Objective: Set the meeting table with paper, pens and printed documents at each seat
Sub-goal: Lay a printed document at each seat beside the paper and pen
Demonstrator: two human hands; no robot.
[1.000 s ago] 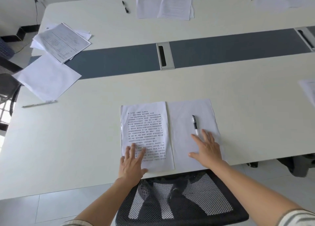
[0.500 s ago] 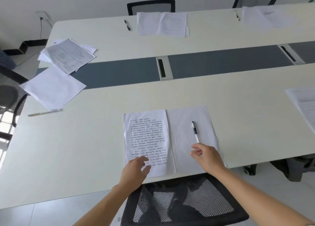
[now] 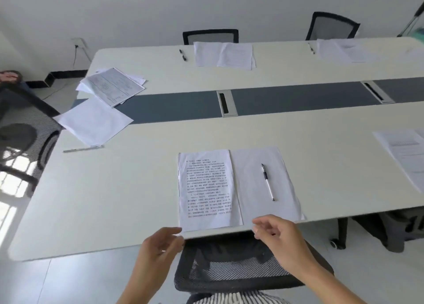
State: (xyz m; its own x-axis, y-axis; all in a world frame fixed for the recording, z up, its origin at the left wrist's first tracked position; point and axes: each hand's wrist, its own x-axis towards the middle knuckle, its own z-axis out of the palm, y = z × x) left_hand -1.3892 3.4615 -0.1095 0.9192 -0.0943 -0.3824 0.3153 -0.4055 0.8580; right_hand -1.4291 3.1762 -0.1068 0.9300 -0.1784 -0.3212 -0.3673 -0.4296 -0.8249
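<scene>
Near seat's set, printed document (image 3: 207,190), blank sheet (image 3: 263,184) and pen (image 3: 267,182) down, your left hand (image 3: 158,246) and right hand (image 3: 278,235) loosely open, empty, end-seat stack (image 3: 110,85) unsorted

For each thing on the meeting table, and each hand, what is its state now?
Printed text document: flat, at near seat.
Blank white sheet: flat, beside document.
Black-capped pen: lying on blank sheet.
Left hand: empty, off the table.
Right hand: empty, off the paper.
Loose paper pile: untidy, far left corner.
</scene>
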